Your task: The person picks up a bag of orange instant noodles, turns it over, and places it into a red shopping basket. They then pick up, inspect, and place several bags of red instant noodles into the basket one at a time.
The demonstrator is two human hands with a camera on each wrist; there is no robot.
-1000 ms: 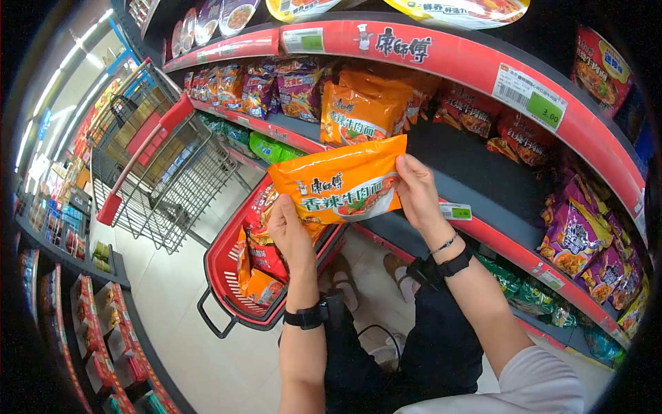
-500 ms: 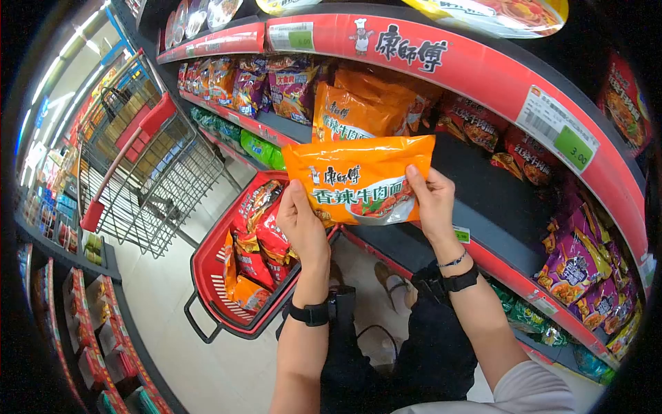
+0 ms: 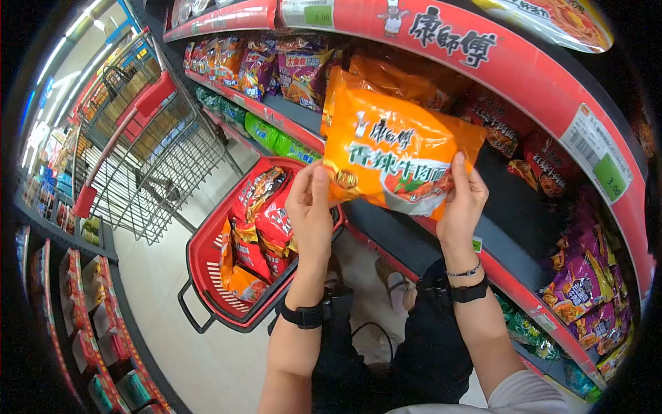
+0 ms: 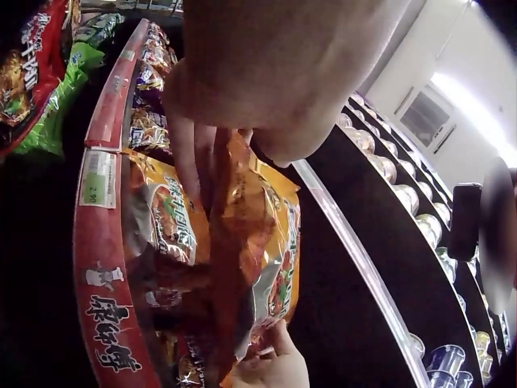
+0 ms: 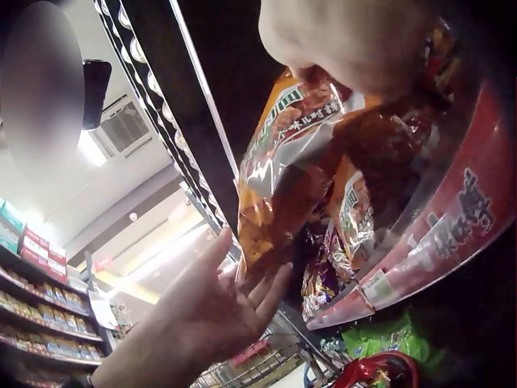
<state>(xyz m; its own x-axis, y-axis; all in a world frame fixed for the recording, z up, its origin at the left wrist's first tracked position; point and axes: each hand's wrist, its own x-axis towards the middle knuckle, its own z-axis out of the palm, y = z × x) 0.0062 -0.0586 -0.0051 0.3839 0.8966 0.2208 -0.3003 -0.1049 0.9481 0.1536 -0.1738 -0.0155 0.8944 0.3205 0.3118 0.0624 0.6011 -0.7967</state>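
An orange bag of instant noodles [image 3: 396, 141] is held up between both hands, its printed front facing the head camera and its right end tilted down. My left hand [image 3: 310, 217] pinches its left lower edge, thumb on the front. On the other end, the thumb of my right hand [image 3: 463, 210] presses the front while the fingers lie behind. In the left wrist view the bag [image 4: 279, 242] appears edge-on, close in front of similar shelf bags [image 4: 170, 210]. From the right wrist, its shiny wrapper [image 5: 279, 178] spans the gap between the hands.
A red shopping basket [image 3: 198, 265] holding red and orange noodle bags [image 3: 276, 219] stands on the floor at left. Beyond it is a wire cart [image 3: 148, 169]. A red shelf edge [image 3: 531, 65] curves over the shelf; purple bags [image 3: 586, 283] sit at right.
Both hands have carried the orange noodle bag up and to the right, toward the shelf. Its right end now tips lower than its left. The basket stays in place.
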